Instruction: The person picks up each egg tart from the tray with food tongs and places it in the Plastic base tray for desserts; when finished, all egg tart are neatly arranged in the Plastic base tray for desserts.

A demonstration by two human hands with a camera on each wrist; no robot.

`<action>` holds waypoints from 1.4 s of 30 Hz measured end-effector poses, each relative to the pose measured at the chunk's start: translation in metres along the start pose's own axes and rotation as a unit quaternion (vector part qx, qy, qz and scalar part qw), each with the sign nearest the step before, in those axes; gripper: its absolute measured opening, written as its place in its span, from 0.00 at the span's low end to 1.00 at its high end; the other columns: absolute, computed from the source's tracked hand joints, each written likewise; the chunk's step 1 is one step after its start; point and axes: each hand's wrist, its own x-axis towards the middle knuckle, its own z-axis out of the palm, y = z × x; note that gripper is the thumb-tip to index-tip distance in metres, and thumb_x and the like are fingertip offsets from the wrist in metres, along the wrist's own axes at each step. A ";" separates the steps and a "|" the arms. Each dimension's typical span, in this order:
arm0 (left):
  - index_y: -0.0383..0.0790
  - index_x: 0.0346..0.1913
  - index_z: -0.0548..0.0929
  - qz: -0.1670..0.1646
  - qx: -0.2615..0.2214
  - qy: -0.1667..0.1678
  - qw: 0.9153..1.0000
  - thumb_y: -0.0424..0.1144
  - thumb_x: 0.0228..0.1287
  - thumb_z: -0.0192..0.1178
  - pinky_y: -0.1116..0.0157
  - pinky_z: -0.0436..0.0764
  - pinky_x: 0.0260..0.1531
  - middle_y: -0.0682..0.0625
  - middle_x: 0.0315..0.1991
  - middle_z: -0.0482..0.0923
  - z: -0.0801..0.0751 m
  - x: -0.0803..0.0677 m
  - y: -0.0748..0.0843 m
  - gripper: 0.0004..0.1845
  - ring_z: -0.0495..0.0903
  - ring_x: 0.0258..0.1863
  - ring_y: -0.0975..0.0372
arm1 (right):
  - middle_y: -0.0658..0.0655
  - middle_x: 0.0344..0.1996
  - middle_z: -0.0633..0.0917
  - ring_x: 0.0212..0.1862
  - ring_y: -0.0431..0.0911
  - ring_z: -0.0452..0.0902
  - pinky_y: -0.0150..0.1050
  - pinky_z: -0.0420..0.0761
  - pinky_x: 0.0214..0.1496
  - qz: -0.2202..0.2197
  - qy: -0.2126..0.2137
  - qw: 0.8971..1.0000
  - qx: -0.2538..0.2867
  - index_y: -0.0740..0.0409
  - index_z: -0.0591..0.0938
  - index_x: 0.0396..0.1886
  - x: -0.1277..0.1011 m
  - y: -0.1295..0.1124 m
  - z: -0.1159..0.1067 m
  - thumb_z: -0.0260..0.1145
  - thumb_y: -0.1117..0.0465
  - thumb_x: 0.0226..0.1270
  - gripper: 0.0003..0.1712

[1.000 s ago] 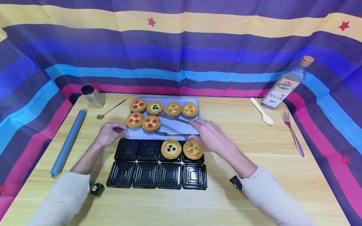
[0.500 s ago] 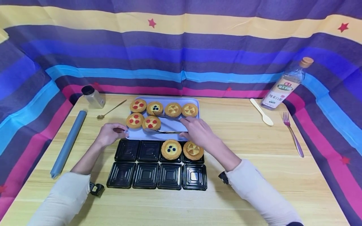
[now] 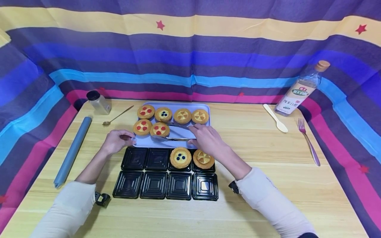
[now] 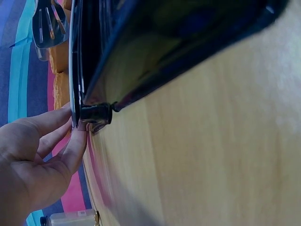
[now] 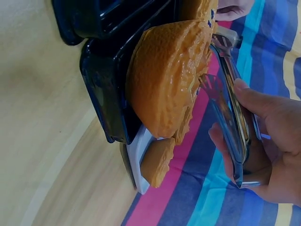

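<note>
My right hand (image 3: 206, 137) grips metal tongs (image 3: 178, 139) over a lavender tray (image 3: 143, 142). The spread tong ends lie on the far and near sides of a red-dotted tart (image 3: 160, 129); whether they touch it I cannot tell. In the right wrist view, fingers and thumb wrap the tongs (image 5: 239, 136). My left hand (image 3: 116, 141) pinches the tray's near left corner, also visible in the left wrist view with the hand (image 4: 42, 150) at the edge. Several other tarts sit on the tray, among them a blueberry-dotted one (image 3: 163, 114) and a triangle-topped one (image 3: 182, 116).
Black square containers (image 3: 153, 184) stand in two rows before the tray; two hold tarts, one blueberry-dotted (image 3: 180, 158), one triangle-topped (image 3: 203, 159). Left lie a grey-blue roll (image 3: 72, 152), a jar (image 3: 99, 103) and a thin gold spoon (image 3: 117, 115). Right are a bottle (image 3: 299, 91), pale spoon (image 3: 275, 118) and fork (image 3: 308, 141).
My right hand has moved left with the tongs, so their ends now flank the red-dotted tart. In the last half second it barely moves. My left hand stays at the tray corner.
</note>
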 end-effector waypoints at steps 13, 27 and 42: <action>0.29 0.45 0.83 0.002 0.006 0.005 1.000 0.35 0.57 0.66 0.72 0.77 0.31 0.36 0.41 0.83 0.000 0.000 0.001 0.15 0.79 0.33 0.65 | 0.59 0.47 0.84 0.43 0.50 0.82 0.43 0.81 0.43 -0.025 0.036 0.999 -0.023 0.62 0.77 0.57 -0.010 0.000 -0.001 0.71 0.50 0.57 0.32; 0.29 0.45 0.83 0.006 0.006 0.006 1.000 0.35 0.57 0.66 0.73 0.77 0.31 0.37 0.39 0.84 0.000 0.000 0.001 0.14 0.79 0.31 0.68 | 0.59 0.46 0.85 0.43 0.51 0.83 0.45 0.82 0.44 -0.062 0.073 0.995 -0.009 0.63 0.79 0.55 -0.030 0.000 -0.011 0.71 0.53 0.57 0.29; 0.28 0.44 0.83 0.011 0.008 0.008 1.000 0.33 0.56 0.66 0.73 0.77 0.29 0.38 0.37 0.84 0.000 0.002 -0.001 0.15 0.78 0.29 0.70 | 0.57 0.44 0.85 0.41 0.47 0.83 0.42 0.81 0.47 -0.111 0.078 0.991 0.005 0.63 0.79 0.54 -0.053 -0.014 -0.015 0.71 0.52 0.57 0.28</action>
